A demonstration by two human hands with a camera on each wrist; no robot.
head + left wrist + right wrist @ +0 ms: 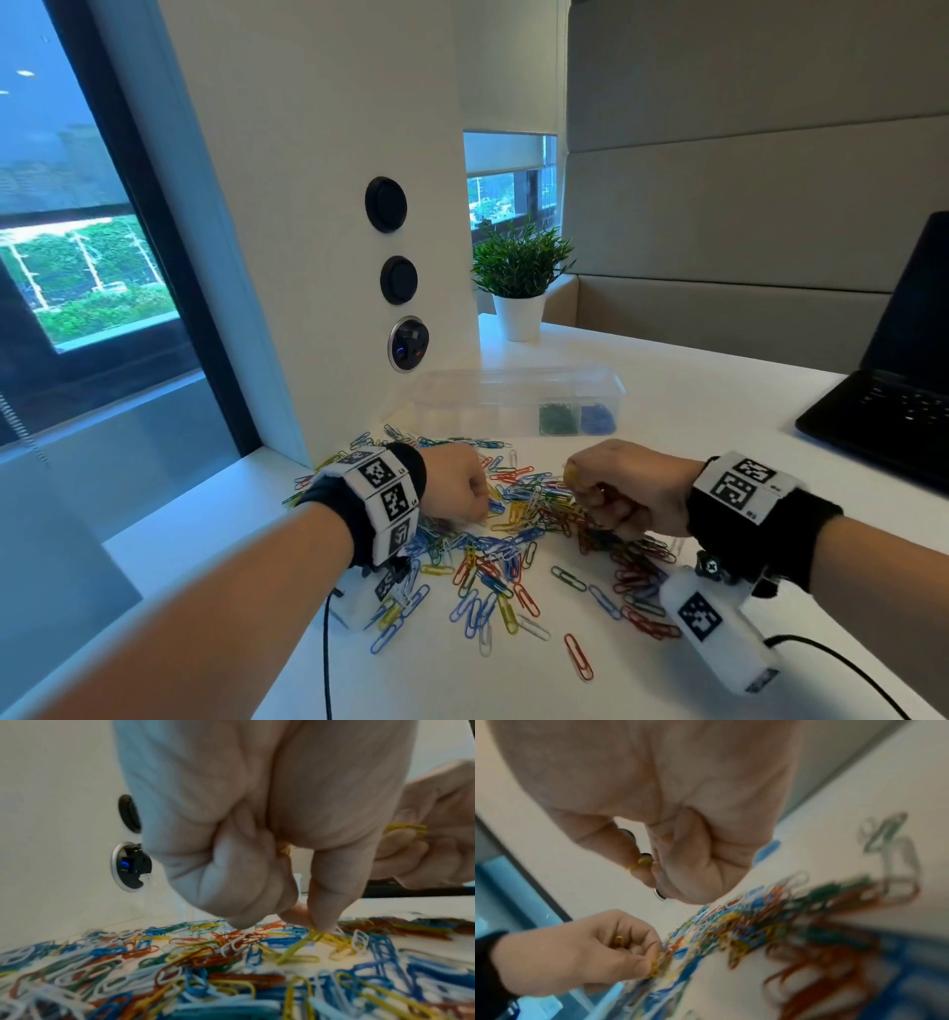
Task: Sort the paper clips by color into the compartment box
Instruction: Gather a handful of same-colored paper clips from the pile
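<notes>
From your head view, both your hands hover over the paper clips (513, 534) heaped on the table (693, 411); the compartment box (518, 401) stands behind the heap, green and blue clips in it.

Left wrist: your left hand (257, 821) pinches a yellow clip (316, 935) at the heap.

Right wrist: your right hand (667, 811) is curled round yellow clips (641, 862).

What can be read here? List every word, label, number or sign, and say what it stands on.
No legible word or number anywhere.
Left wristband: square code markers, with tiny characters beside them too small to read.
Right wristband: the same, unreadable.
Laptop: key legends blurred.
Compartment box: no label visible.
</notes>
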